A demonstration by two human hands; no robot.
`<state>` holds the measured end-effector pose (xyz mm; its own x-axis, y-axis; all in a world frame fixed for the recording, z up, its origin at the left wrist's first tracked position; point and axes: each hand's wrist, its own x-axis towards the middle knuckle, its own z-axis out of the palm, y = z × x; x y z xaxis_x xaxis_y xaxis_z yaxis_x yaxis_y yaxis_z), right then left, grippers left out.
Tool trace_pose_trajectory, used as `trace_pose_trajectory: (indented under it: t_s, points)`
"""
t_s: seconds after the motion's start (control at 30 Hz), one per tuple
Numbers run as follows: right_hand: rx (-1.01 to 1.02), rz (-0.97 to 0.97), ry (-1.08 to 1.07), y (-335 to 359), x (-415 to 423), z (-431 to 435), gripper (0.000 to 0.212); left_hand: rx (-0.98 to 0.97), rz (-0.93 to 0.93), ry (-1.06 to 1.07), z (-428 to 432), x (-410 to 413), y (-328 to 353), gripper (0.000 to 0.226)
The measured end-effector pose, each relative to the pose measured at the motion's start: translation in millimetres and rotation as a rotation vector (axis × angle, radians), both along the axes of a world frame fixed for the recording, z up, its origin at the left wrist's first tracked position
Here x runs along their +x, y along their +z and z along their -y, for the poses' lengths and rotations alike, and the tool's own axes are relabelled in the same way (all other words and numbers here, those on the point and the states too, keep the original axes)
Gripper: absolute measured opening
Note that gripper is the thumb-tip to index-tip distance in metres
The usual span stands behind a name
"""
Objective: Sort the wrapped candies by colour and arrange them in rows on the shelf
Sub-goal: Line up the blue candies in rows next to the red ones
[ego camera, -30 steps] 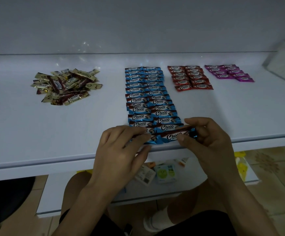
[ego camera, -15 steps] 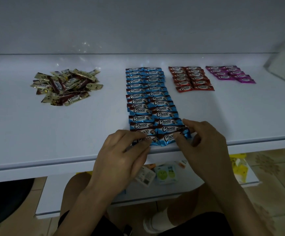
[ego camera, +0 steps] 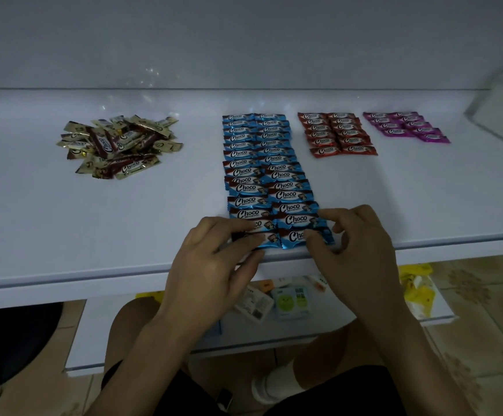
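- Foremost, shelf (ego camera: pixel 94 229): white, bearing four candy groups.
- Blue candies (ego camera: pixel 262 163): two columns at centre, running from the back to the front edge.
- Left hand (ego camera: pixel 211 265): thumb and forefinger pinch the front-left blue candy (ego camera: pixel 266 238), which lies at the near end of its column.
- Right hand (ego camera: pixel 355 250): thumb and forefinger pinch the front-right blue candy (ego camera: pixel 293 237), which touches its left neighbour.
- Red candies (ego camera: pixel 337 133): two short columns, just right of the blue.
- Purple candies (ego camera: pixel 403 126): two short columns, farthest right.
- Gold candies (ego camera: pixel 118 145): unsorted heap, well apart at left.
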<state>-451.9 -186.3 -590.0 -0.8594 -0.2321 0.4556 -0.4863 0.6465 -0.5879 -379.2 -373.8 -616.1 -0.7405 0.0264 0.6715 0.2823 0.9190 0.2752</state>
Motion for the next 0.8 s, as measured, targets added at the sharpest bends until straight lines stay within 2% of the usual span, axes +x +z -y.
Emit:
trace_pose_trajectory:
  t_s: [0.37,0.57,0.8]
  points:
    - [-0.049,-0.011,0.012,3.6,5.7,-1.0,0.053,0.080,0.059,0.040,-3.6,2.7,8.5,0.040]
    - [-0.004,-0.024,0.046,1.8,6.1,-6.4,0.039,0.095,0.080,0.056,-3.3,-0.3,8.5,0.037]
    - [-0.014,0.006,0.033,0.0,1.5,-7.7,0.038,0.102,0.068,0.025,-1.3,-1.2,8.0,0.038]
